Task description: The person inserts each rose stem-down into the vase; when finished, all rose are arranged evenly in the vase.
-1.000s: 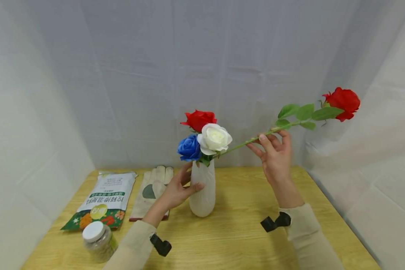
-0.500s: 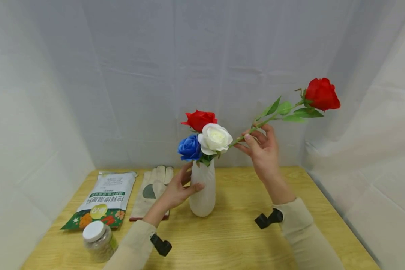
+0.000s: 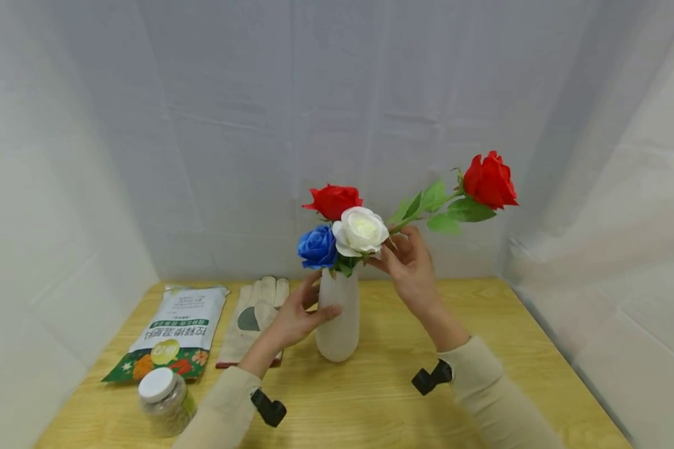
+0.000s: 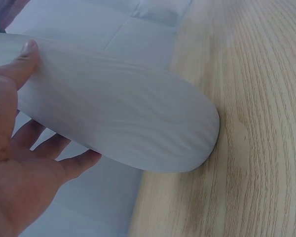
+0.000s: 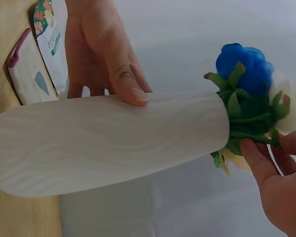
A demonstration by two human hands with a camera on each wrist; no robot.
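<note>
A white vase (image 3: 339, 324) with a rippled surface stands upright on the table. My left hand (image 3: 294, 318) holds its side, thumb (image 4: 24, 64) in front and fingers reaching behind. Inside the vase are a blue rose (image 3: 317, 246), a white rose (image 3: 361, 231) and a red rose (image 3: 333, 201). Just right of these blooms, my right hand (image 3: 412, 274) pinches the green stem (image 5: 251, 136) of a second red rose (image 3: 490, 181), which leans up to the right with its leaves. In the right wrist view, the pinching fingertips are close to the vase's mouth, beside the leaves.
On the left of the wooden table (image 3: 382, 399) lie a printed bag (image 3: 174, 330) and a pale work glove (image 3: 255, 321). A white-lidded jar (image 3: 165, 402) stands in front of the bag. A white curtain (image 3: 247, 137) hangs behind and at both sides.
My right hand has moved left and down to the vase's mouth, bringing the second red rose closer to the other blooms. My left hand has stayed on the vase.
</note>
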